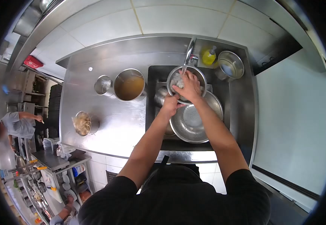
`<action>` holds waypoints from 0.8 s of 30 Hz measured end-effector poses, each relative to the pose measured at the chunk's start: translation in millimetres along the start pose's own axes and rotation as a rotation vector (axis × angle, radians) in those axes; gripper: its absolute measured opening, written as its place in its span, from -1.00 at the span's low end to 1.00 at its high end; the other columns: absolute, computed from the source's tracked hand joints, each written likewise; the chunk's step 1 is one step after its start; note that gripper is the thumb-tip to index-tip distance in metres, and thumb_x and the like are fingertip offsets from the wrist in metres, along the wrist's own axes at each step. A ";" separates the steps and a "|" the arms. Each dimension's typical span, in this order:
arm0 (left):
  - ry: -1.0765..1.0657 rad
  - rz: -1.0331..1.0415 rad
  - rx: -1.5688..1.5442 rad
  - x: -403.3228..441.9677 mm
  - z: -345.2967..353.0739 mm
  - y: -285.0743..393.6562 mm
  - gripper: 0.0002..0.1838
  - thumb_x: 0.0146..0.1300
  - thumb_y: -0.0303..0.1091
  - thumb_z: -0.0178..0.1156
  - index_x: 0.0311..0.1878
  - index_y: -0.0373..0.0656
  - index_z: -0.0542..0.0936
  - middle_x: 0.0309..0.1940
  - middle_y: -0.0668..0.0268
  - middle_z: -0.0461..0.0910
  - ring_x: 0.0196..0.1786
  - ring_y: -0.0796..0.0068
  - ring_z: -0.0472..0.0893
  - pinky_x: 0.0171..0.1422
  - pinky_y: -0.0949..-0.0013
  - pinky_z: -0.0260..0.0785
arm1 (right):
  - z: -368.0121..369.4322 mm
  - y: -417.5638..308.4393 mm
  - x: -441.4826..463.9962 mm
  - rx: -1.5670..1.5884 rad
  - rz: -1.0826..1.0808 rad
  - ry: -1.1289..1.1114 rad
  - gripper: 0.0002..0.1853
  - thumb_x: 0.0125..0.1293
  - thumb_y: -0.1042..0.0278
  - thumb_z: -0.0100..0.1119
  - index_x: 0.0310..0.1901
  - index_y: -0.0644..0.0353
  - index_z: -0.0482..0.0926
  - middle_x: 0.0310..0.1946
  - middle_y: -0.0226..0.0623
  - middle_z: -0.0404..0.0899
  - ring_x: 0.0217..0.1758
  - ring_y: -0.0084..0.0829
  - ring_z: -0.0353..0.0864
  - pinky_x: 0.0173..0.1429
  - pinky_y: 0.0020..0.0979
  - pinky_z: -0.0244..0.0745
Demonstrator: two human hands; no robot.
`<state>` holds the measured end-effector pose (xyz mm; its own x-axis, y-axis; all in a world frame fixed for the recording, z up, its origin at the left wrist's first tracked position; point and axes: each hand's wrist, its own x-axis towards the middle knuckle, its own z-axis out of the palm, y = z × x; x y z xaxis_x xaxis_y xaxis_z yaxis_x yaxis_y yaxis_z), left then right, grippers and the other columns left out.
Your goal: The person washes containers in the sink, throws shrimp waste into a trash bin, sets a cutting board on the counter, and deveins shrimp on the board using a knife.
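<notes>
At your far left, a person (19,125) in a pale shirt and dark cap stands among shelves. Near the wall hangs a red case (33,62); any writing on it is too small to read. On a lower shelf you have a tub (79,170) with blue on its side, its lettering also illegible.

On the table (108,116) in front of you, a metal can (95,125) is heaped with tan, stringy pieces. Farther back, a small metal cup (96,86) holds something clear and shiny that you can't make out. Just beside it stands a metal pot (125,74) with cloudy brown liquid (133,87) inside.

Next comes the sink (226,112). Your left hand (172,105) is curled closed on the near rim of a metal bowl (202,75), under the tap (189,52). Pale pieces (176,80) lie in that bowl, and your right hand (189,87) reaches in over them, fingers extended and spread. Nearer you sits a large bowl (196,134), partly covered by your right forearm.

Behind, a clear pump bottle (208,57) contains yellow liquid. In the right corner, a metal container (239,66) stands upright, its contents unclear.
</notes>
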<state>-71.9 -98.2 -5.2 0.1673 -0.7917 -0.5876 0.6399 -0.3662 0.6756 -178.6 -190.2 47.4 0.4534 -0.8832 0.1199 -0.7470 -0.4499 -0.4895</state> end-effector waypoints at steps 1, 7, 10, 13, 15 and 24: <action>-0.004 -0.013 0.019 1.3 -0.3 -3.3 -0.58 0.41 -0.52 0.10 0.32 -0.21 0.45 0.07 0.12 0.65 -0.02 0.17 0.75 -0.14 0.15 0.79 | -6.5 -3.3 1.6 -0.036 0.026 -0.082 -0.26 0.14 -0.12 0.50 0.37 -0.12 0.58 0.48 -0.17 0.38 0.49 0.03 0.37 0.49 -0.02 0.42; -0.003 -0.031 0.008 27.2 -5.1 3.4 -0.60 0.41 -0.48 0.08 0.30 -0.24 0.43 0.04 0.15 0.62 -0.02 0.21 0.72 -0.08 0.08 0.76 | -0.5 23.3 19.0 -0.018 -0.226 -0.236 -0.43 0.14 0.08 0.53 0.22 -0.08 0.65 0.38 -0.20 0.48 0.43 -0.01 0.42 0.45 -0.03 0.42; 0.068 -0.033 -0.199 37.1 -4.3 3.3 -0.66 0.45 -0.51 0.03 0.25 -0.26 0.46 0.02 0.13 0.63 -0.07 0.19 0.74 -0.08 0.10 0.76 | -15.7 19.8 13.9 0.007 -0.334 -0.119 -0.41 0.14 0.11 0.54 0.23 -0.02 0.64 0.37 -0.15 0.47 0.44 -0.01 0.41 0.47 -0.04 0.39; 0.088 -0.010 -0.253 24.2 6.7 9.9 -0.73 0.51 -0.51 -0.03 0.19 -0.29 0.50 -0.03 0.14 0.67 -0.16 0.19 0.77 -0.12 0.16 0.77 | -10.6 19.9 5.4 -0.060 -0.373 0.019 -0.30 0.14 0.11 0.54 0.34 0.04 0.56 0.39 -0.07 0.41 0.47 0.04 0.36 0.50 -0.01 0.35; 0.064 0.016 -0.202 17.2 7.5 11.8 -0.74 0.50 -0.49 -0.02 0.16 -0.31 0.51 -0.06 0.14 0.69 -0.18 0.20 0.77 -0.16 0.16 0.78 | -1.5 16.5 7.3 -0.111 -0.350 0.095 -0.23 0.13 0.09 0.54 0.40 0.05 0.52 0.42 -0.06 0.37 0.50 0.05 0.32 0.53 0.02 0.30; -0.010 -0.063 -0.062 15.0 -11.3 0.1 -0.58 0.36 -0.49 0.08 0.28 -0.26 0.40 0.02 0.05 0.66 -0.14 0.09 0.78 -0.23 0.10 0.80 | -1.0 7.7 12.3 -0.188 -0.184 -0.170 -0.32 0.24 -0.14 0.38 0.31 0.09 0.60 0.38 -0.08 0.49 0.45 -0.01 0.43 0.48 0.15 0.29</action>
<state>-60.8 -104.6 -18.9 0.1180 -0.7733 -0.6229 0.6941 -0.3844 0.6087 -179.2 -204.6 46.0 0.6519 -0.7574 0.0377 -0.7149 -0.6304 -0.3024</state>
